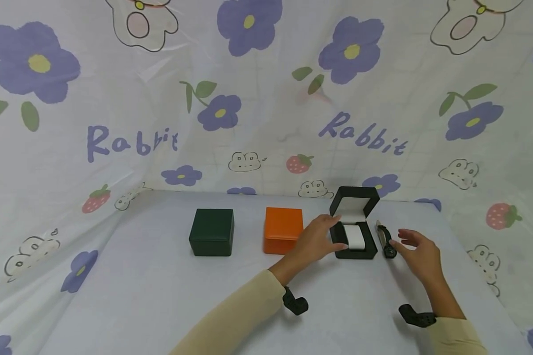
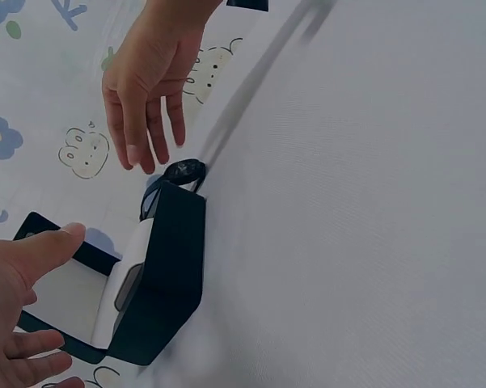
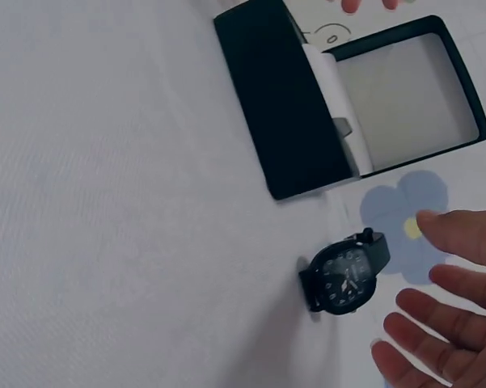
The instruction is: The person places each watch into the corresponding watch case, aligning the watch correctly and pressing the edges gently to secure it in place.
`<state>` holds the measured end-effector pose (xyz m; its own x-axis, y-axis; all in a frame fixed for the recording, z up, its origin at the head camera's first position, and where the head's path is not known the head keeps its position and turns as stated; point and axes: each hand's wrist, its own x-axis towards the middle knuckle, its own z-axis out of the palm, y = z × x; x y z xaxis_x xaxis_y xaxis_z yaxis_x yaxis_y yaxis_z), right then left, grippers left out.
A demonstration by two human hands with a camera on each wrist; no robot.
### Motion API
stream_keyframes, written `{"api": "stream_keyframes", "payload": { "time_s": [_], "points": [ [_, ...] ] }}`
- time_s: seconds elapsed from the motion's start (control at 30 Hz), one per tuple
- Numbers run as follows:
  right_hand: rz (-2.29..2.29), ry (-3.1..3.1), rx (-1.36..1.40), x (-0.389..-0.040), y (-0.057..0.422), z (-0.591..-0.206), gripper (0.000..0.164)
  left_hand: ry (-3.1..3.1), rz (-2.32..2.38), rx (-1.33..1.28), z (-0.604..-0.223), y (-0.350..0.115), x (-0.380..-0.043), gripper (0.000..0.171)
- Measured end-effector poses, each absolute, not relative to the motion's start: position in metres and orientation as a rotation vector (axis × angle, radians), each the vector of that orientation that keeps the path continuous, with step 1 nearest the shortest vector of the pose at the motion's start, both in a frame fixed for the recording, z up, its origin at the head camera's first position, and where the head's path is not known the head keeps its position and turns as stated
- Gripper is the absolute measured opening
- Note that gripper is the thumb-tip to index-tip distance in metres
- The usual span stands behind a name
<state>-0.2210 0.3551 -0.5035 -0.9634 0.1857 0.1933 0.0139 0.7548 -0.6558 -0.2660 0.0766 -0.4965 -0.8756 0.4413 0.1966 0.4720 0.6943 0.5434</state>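
A dark watch box [image 1: 367, 254] stands with its lid [image 1: 360, 192] raised, a white cushion [image 1: 354, 237] inside. At its left side my left hand [image 1: 312, 240] has thumb and fingers spread, the thumb overlapping the box's front in the head view; it grips nothing. A black wristwatch [image 3: 345, 279] with a round dial and dark strap lies just right of the box. Close to the watch is my right hand [image 1: 421, 255], its thumb and fingers apart with a gap to the watch in the right wrist view.
An orange box [image 1: 283, 227] sits left of the open box, partly behind my left hand. Farther left is a closed dark green box [image 1: 211, 231]. All stand on a white-covered table [image 1: 160, 296], with a printed cloth [image 1: 257, 98] hanging behind and at the sides.
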Motion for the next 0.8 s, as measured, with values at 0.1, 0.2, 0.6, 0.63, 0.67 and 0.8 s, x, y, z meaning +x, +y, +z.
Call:
{"api": "stream_keyframes", "payload": {
  "time_s": [0.1,0.2,0.6,0.63,0.67,0.8],
  "points": [
    [1.014,-2.765,-0.194,-0.224,0.357,-0.509,0.060,-2.856,-0.927,-0.769,-0.497,0.082,-0.267,0.082],
    [1.024,-2.799,-0.227,-0.225,0.357,-0.512,0.064,-2.881,-0.886,-0.773,-0.498,0.089,-0.268,0.083],
    [0.966,-2.808,-0.180,-0.229,0.354,-0.523,0.059,-2.954,-0.788,-0.766,-0.508,0.108,-0.276,0.081],
    [0.965,-2.809,-0.183,-0.229,0.354,-0.523,0.058,-2.957,-0.787,-0.771,-0.509,0.109,-0.276,0.081],
    [0.965,-2.808,-0.185,-0.229,0.354,-0.523,0.058,-2.957,-0.789,-0.775,-0.509,0.110,-0.277,0.081],
    [0.961,-2.801,-0.161,-0.229,0.353,-0.522,0.058,-2.949,-0.771,-0.764,-0.510,0.112,-0.279,0.080]
  ]
}}
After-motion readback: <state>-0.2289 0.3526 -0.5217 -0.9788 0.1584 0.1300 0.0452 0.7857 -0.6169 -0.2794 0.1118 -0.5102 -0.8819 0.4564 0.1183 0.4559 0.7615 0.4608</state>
